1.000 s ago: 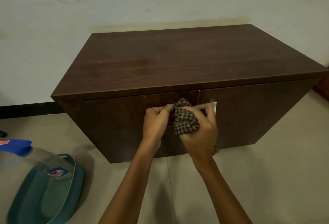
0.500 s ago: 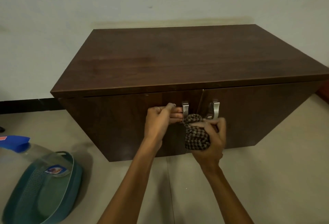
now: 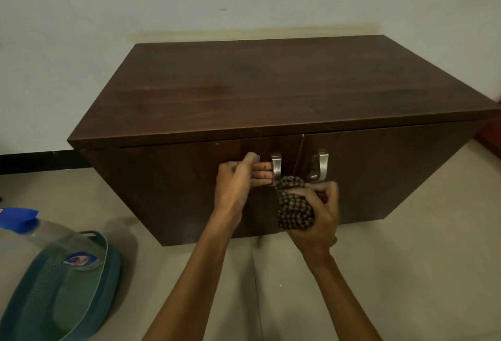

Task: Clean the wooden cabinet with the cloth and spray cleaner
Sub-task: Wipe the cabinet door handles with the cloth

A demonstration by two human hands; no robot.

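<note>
Left hand (image 3: 238, 178) is curled round the left brushed-metal door handle (image 3: 276, 168); right hand (image 3: 315, 212), just beside it, grips the bunched brown checked cloth (image 3: 292, 205) against the dark wooden cabinet (image 3: 271, 91) front. Cloth has dropped below both handles since a second ago — handle wiping appears finished, door faces next. Clear blue-capped spray bottle (image 3: 24, 223) stands idle, well left of the hands.

The spray bottle (image 3: 24, 225) runs off the left edge — the right hand (image 3: 315, 216) hides the cloth's (image 3: 294, 206) lower folds.
</note>
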